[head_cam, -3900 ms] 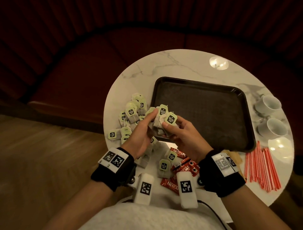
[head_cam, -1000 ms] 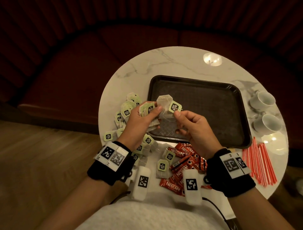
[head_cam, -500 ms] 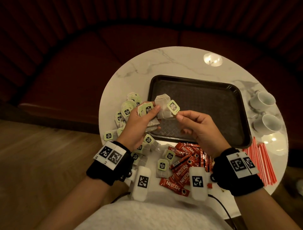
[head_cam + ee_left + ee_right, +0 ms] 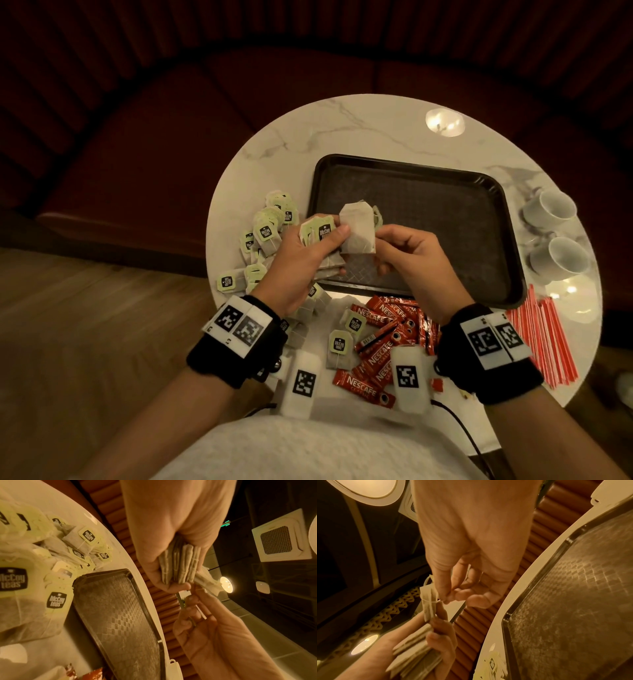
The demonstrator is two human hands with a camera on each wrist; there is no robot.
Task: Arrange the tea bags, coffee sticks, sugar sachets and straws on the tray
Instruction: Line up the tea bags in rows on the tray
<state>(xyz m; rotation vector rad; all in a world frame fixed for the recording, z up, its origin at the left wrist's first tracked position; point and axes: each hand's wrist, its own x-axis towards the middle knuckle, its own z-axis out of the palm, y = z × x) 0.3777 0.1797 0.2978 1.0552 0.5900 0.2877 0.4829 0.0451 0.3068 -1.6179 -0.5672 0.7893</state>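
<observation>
My left hand (image 4: pixel 301 253) grips a squared-up stack of tea bags (image 4: pixel 180 566), held above the tray's (image 4: pixel 445 181) seven-o'clock corner, while my right hand (image 4: pixel 411 253) pinches one more tea bag (image 4: pixel 358 233) by its edge and string, pressing it against the stack. The tray holds nothing so far. The loose tea bags (image 4: pixel 270 233) lie heaped at its nine o'clock, coffee sticks (image 4: pixel 383 342) at six, straws (image 4: pixel 544 332) at four; sugar sachets I cannot pick out. My worry is the strings (thin, and hard to see in this light): if one snags on a finger as I let go, it could drag the bag askew or fan the stack. Squeezing harder might crumple the paper; squeezing less, the middle bags could slip onto the table (image 4: pixel 342 126).
</observation>
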